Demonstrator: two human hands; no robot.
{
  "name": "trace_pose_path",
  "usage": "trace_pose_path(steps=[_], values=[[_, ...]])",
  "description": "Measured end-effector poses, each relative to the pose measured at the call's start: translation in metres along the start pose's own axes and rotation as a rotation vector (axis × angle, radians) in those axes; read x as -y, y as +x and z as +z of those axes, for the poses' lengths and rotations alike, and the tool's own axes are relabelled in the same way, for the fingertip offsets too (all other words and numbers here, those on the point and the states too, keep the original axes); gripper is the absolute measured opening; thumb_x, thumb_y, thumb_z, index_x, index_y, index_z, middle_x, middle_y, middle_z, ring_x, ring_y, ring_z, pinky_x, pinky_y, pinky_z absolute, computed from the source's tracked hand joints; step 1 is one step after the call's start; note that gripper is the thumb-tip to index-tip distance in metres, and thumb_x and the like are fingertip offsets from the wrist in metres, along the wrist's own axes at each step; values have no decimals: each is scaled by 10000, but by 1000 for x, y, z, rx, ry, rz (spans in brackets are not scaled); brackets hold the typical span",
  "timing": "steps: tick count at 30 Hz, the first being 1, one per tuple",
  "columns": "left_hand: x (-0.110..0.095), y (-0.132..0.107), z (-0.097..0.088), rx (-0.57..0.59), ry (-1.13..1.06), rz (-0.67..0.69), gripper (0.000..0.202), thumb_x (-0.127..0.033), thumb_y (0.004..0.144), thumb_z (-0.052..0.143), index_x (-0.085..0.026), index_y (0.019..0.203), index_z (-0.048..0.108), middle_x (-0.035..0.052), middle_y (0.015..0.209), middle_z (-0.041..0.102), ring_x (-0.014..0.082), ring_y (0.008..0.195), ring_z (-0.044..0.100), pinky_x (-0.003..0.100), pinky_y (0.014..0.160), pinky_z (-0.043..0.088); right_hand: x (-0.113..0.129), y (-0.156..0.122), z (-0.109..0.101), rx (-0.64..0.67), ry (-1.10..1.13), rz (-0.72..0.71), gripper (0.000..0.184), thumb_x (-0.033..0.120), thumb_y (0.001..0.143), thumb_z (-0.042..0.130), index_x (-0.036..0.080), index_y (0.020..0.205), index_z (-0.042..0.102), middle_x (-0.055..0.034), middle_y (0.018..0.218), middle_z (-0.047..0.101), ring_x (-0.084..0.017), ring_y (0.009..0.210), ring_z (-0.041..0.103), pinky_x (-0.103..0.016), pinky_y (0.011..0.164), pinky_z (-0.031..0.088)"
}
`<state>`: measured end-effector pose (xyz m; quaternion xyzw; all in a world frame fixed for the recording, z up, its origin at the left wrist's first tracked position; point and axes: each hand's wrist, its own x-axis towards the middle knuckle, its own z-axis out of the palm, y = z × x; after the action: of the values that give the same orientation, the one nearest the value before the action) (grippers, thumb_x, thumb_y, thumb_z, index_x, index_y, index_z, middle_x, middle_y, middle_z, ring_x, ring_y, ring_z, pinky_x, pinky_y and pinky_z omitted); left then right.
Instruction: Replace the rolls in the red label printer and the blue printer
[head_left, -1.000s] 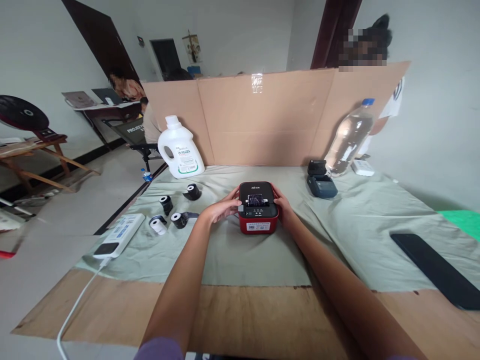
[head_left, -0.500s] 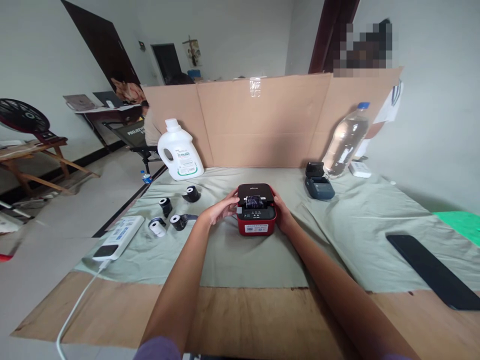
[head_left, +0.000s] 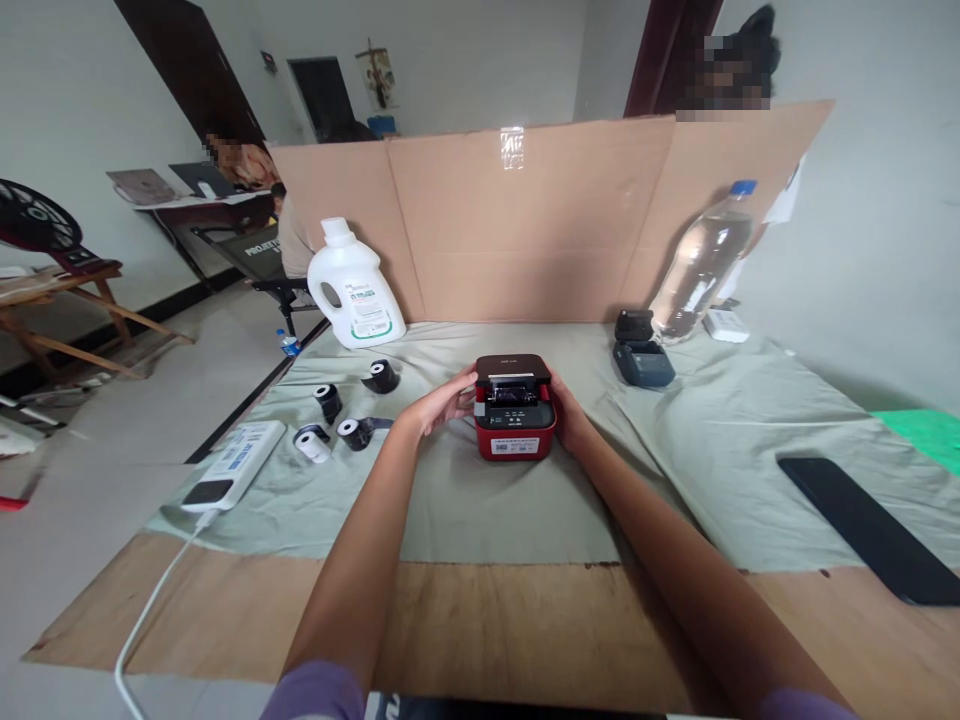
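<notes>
A small red and black label printer [head_left: 514, 442] sits on the cloth in front of me, with a dark shiny roll [head_left: 513, 395] showing in the gap below its lid [head_left: 513, 366]. The lid looks slightly raised at its front edge. My left hand [head_left: 450, 398] grips the printer's left side, thumb near the lid. On the opposite side, my right hand [head_left: 568, 415] wraps round the casing, its fingertips mostly hidden. Several small black rolls [head_left: 328, 402] lie to the left, one with a loose tail, beside a white roll [head_left: 313, 446].
At left lies a power strip [head_left: 236, 465] with a white cable. A white jug [head_left: 356, 290] and a leaning water bottle [head_left: 701, 265] stand before a cardboard screen [head_left: 517, 230]. A smaller open-lidded printer [head_left: 643, 355] and a dark flat slab [head_left: 870, 525] are at right. People are behind.
The printer's lid has lifted slightly at its front, and its gap looks different. Both hands stay on the printer's sides. The camera view has tilted a little downward.
</notes>
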<state>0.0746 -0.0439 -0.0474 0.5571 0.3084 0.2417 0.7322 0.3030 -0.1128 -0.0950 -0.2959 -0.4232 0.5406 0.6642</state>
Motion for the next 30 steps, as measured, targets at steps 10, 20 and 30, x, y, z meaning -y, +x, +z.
trace_pose_path(steps=[10, 20, 30], values=[[7, 0, -4, 1, -6, 37, 744, -498, 839, 706, -403, 1511, 401, 8, 1535, 488, 258, 1407, 463, 360, 1058, 453, 4, 2, 6, -58, -35, 79, 523, 635, 838, 615, 292, 1228, 675, 3, 1181, 740, -282, 1232, 613, -445, 1088, 451], [-3, -5, 0, 36, 58, 4, 893, -218, 736, 725, -480, 1508, 359, -19, 1518, 502, 263, 1329, 536, 400, 1033, 501, 3, 5, -2, -97, -117, 79, 637, 294, 657, 619, 284, 1294, 623, 4, 1248, 705, -308, 1218, 592, -464, 1063, 457], [-11, -8, 6, 2, 139, 11, 927, -217, 743, 682, -405, 1561, 289, 27, 1610, 367, 289, 1367, 489, 425, 1070, 462, -4, 1, -4, -83, -93, 42, 575, 354, 718, 648, 282, 1288, 630, -13, 1329, 670, -325, 1305, 543, -512, 1135, 394]])
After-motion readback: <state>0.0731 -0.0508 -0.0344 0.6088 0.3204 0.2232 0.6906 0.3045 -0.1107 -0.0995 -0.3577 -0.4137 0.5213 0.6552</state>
